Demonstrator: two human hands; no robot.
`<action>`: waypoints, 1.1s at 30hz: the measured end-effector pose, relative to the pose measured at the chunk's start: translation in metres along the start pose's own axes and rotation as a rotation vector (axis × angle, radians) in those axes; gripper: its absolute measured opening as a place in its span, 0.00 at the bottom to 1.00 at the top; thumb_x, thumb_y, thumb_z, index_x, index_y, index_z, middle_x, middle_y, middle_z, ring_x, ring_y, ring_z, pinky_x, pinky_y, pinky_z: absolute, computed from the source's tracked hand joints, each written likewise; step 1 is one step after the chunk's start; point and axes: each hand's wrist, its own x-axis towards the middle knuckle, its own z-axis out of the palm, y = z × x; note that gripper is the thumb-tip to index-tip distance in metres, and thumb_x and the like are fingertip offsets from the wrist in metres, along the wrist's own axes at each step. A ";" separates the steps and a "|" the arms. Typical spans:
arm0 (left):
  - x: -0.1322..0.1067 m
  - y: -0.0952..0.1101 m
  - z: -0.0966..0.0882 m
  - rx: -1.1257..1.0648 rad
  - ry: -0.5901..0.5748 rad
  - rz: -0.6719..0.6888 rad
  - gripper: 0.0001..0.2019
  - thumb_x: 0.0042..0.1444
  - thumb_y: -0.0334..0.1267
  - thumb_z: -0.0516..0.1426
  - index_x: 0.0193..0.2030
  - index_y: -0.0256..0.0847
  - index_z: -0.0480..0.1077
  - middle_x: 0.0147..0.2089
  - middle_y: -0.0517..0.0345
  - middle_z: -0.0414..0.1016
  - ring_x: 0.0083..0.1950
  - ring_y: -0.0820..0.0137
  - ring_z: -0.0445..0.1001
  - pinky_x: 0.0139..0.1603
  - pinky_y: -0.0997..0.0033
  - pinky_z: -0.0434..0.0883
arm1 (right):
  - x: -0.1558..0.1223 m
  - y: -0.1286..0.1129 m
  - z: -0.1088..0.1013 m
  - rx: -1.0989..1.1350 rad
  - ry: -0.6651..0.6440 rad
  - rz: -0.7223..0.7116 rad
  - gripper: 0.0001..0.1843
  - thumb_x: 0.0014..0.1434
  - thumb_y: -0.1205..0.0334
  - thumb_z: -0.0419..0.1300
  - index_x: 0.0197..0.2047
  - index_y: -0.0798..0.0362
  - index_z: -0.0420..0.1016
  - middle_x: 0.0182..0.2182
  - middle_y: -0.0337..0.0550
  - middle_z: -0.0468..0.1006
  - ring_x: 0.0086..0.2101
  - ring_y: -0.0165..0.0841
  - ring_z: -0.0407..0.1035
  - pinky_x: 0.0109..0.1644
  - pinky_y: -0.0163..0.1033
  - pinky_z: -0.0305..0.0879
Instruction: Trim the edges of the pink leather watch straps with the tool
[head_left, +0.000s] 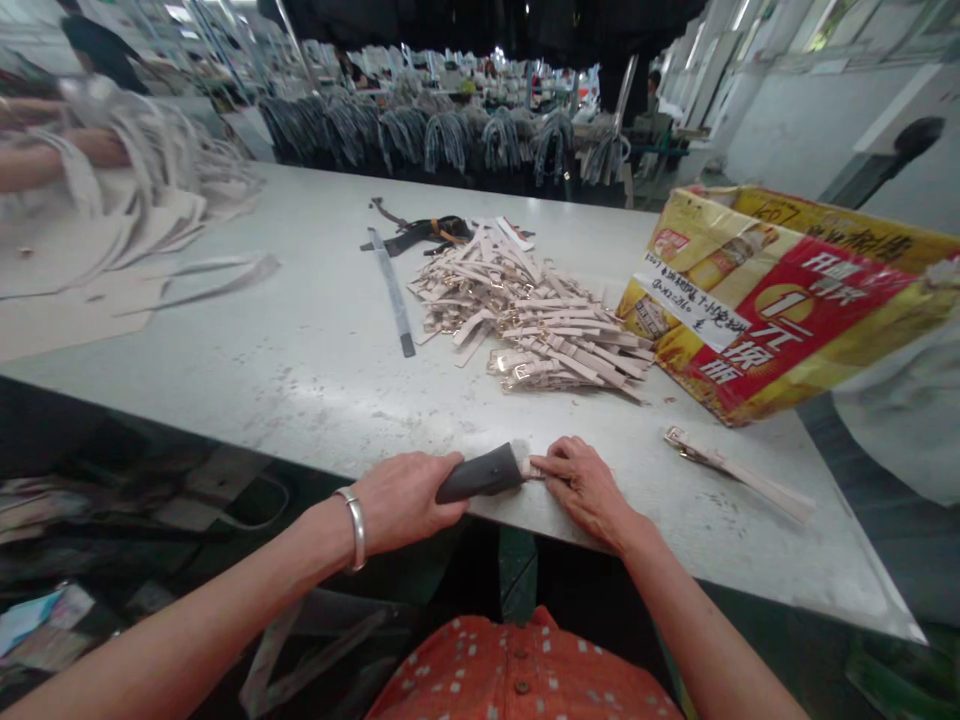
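My left hand [405, 497] is closed around the dark grey handle of a tool [480, 472] at the near edge of the white table [300, 350]. The tool's pale tip meets a small beige strap piece [534, 468] that my right hand [585, 480] pinches and presses flat on the table. A silver bangle sits on my left wrist. A heap of beige straps with gold buckles [525, 320] lies further back, in the middle of the table.
A yellow and red cardboard box [780, 300] stands at the right. A single buckled strap [735, 470] lies near it. A grey strip [394, 290] and dark straps [427, 232] lie behind the heap. Another person's arms handle pale straps [112, 220] at far left.
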 end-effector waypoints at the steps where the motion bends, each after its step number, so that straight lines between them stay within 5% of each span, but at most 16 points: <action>1: 0.002 -0.001 -0.003 0.017 -0.006 0.010 0.14 0.51 0.48 0.50 0.40 0.46 0.68 0.31 0.56 0.76 0.33 0.61 0.75 0.30 0.70 0.64 | 0.000 0.001 -0.001 0.013 -0.002 0.001 0.14 0.58 0.67 0.55 0.46 0.44 0.74 0.35 0.42 0.68 0.38 0.34 0.59 0.41 0.39 0.56; 9: 0.022 0.012 -0.010 -0.012 -0.013 0.112 0.13 0.51 0.47 0.50 0.38 0.44 0.69 0.31 0.55 0.76 0.32 0.64 0.74 0.29 0.71 0.64 | 0.001 0.006 -0.001 0.081 0.003 -0.031 0.12 0.54 0.71 0.56 0.40 0.49 0.75 0.34 0.41 0.68 0.38 0.34 0.58 0.41 0.39 0.56; 19: 0.013 -0.010 -0.011 -0.042 -0.038 0.035 0.11 0.50 0.46 0.52 0.37 0.46 0.69 0.29 0.59 0.75 0.30 0.67 0.73 0.27 0.73 0.61 | -0.001 0.016 0.009 0.191 0.102 0.016 0.19 0.49 0.73 0.57 0.45 0.49 0.73 0.33 0.41 0.69 0.37 0.34 0.62 0.41 0.39 0.58; 27: 0.028 0.018 -0.007 -0.091 0.015 0.069 0.11 0.51 0.46 0.51 0.36 0.44 0.69 0.28 0.58 0.75 0.28 0.68 0.72 0.26 0.74 0.62 | 0.000 0.014 0.006 0.179 0.115 0.019 0.18 0.50 0.70 0.58 0.46 0.50 0.71 0.33 0.42 0.70 0.37 0.35 0.62 0.41 0.39 0.59; 33: 0.021 0.011 -0.007 -0.011 0.062 -0.023 0.12 0.53 0.47 0.49 0.39 0.45 0.68 0.30 0.56 0.76 0.32 0.62 0.74 0.29 0.71 0.63 | -0.002 0.017 0.009 0.181 0.129 0.048 0.20 0.47 0.71 0.59 0.46 0.51 0.71 0.33 0.41 0.70 0.38 0.35 0.62 0.42 0.39 0.60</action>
